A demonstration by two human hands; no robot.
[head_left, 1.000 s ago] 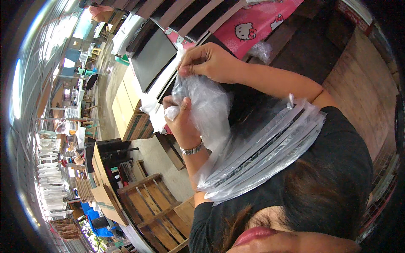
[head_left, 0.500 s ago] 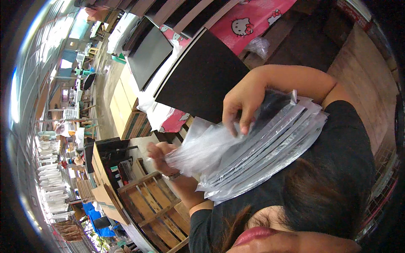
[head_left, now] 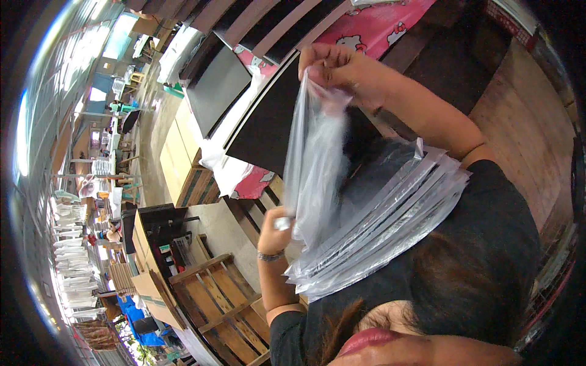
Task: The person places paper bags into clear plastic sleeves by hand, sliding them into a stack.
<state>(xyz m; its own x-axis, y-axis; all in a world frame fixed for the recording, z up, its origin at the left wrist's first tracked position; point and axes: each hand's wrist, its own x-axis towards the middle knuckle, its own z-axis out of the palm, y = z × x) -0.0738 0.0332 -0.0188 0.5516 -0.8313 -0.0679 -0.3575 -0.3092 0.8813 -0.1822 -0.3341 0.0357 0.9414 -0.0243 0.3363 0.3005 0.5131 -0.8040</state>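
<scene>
A thin clear plastic bag [head_left: 314,165] stretches upright between my two hands, partly smeared by motion. My right hand [head_left: 329,73] is raised at the upper middle, its fingers closed on the bag's gathered upper end. Lower down on the left, my left hand [head_left: 276,230], with a metal band at the wrist, is closed on the bag's lower part. Just right of the bag, a fanned stack of clear plastic bags [head_left: 390,213] rests against the front of my black shirt [head_left: 482,226]. The stack's far left part is hidden behind the held bag.
Black panels [head_left: 259,131] with pale edges stand ahead, near a pink printed cloth [head_left: 384,30]. On the left are cardboard boxes [head_left: 180,143], white plastic sheeting [head_left: 229,168] and a wooden pallet [head_left: 229,299]. Work tables and white stacks [head_left: 76,262] line the far left.
My right hand has risen away from the stack, drawing the bag's end up with it. My left hand has moved right, still holding the bag, which is now stretched upright.
</scene>
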